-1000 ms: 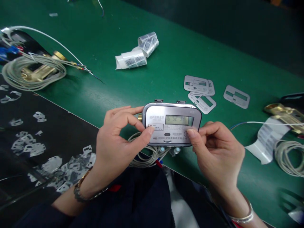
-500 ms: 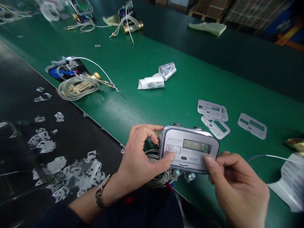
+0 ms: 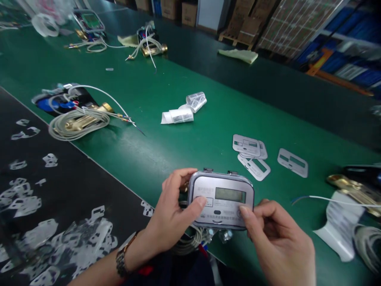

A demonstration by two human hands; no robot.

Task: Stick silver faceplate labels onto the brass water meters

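Note:
A grey-faced electronic meter (image 3: pixel 222 218) with a small display window (image 3: pixel 230 194) is held upright at the table's near edge. My left hand (image 3: pixel 174 210) grips its left side, the thumb lying on the printed box of the faceplate and the fingers behind. On the lower right of the face rests the thumb of my right hand (image 3: pixel 276 234); its other fingers are curled by the right edge, partly hidden. Coiled grey cable (image 3: pixel 190 240) and clear-wrapped fittings hang below the meter. Beyond it lie several loose faceplates (image 3: pixel 248 146), with a single faceplate (image 3: pixel 293 162) to their right.
A curled label strip (image 3: pixel 181 115) lies mid-table. Brass-bodied meters with coiled cable (image 3: pixel 80 119) stand at left, with others (image 3: pixel 153 47) farther back. At right are another brass fitting (image 3: pixel 351 190) and a white sheet (image 3: pixel 339 230). Peeled scraps (image 3: pixel 86 242) litter the dark surface at lower left.
The view has shifted right and up, so the table things appear farther left and lower. My left thumb has slid up onto the printed box. Both hands stay on the meter.

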